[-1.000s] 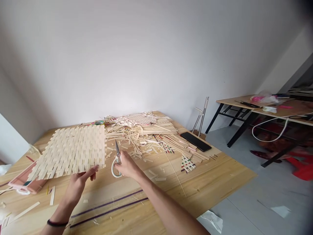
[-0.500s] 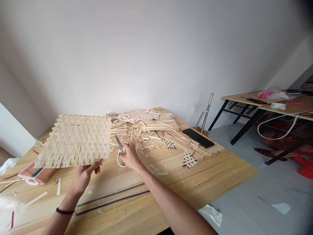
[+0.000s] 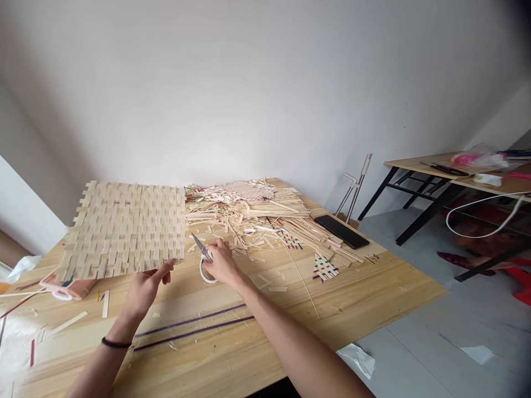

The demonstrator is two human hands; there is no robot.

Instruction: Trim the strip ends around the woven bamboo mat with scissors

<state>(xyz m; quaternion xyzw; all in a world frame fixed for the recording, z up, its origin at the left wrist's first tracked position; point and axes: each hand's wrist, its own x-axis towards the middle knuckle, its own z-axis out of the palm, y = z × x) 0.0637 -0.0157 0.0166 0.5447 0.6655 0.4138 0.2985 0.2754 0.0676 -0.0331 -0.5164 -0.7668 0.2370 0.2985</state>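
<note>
My left hand [image 3: 145, 290] pinches the lower right edge of a woven mat [image 3: 128, 229] made of pale flat strips. The mat is lifted and tilted above the table, its strip ends sticking out unevenly along the left side. To the right of it, my right hand [image 3: 222, 262] grips a pair of scissors [image 3: 201, 249] with white handles, blades pointing up and left toward the mat. Some of the handle is hidden by my fingers. The blades stand apart from the mat.
Piled strips [image 3: 274, 204] and scraps cover the back of the wooden table [image 3: 373, 298]. A black phone [image 3: 342, 231] lies at the right edge, near a small coloured woven piece [image 3: 326, 267]. Beneath the mat's left corner sits a pink box [image 3: 77, 289]. Two purple lines [image 3: 191, 320] run across the front.
The mat's far edge has risen slightly, tilting the mat more toward me. My right hand keeps its grip on the scissors, and the view has shifted a little.
</note>
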